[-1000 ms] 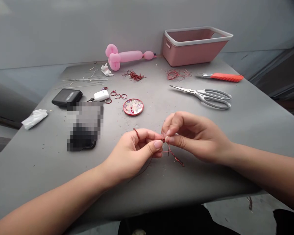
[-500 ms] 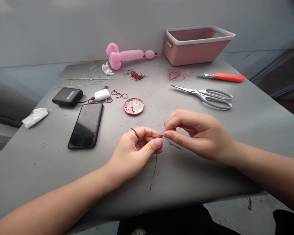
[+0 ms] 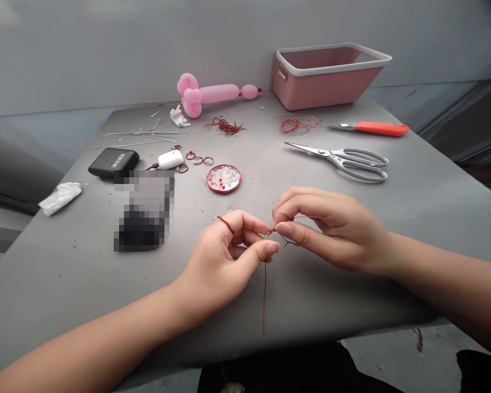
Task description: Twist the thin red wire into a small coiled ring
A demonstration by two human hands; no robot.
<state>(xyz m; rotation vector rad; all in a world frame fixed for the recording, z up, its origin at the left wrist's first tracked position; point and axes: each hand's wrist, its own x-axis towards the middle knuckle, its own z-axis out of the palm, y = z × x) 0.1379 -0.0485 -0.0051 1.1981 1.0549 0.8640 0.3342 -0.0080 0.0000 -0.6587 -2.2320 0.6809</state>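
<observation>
soft muted light, pale glare upper left on the wall [image 3: 118, 60], blurry edges, some pixelation

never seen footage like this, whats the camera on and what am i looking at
There is no machine: these are one person's bare hands, photographed by a camera worn on the head, looking forward and down. The left hand, wearing a red ring, and the right hand pinch a thin dark-red wire; one end hangs below them. On the gray table lie scissors, a dish of beads and an orange-handled tool. Behind are a pink balloon and pink basket.
</observation>
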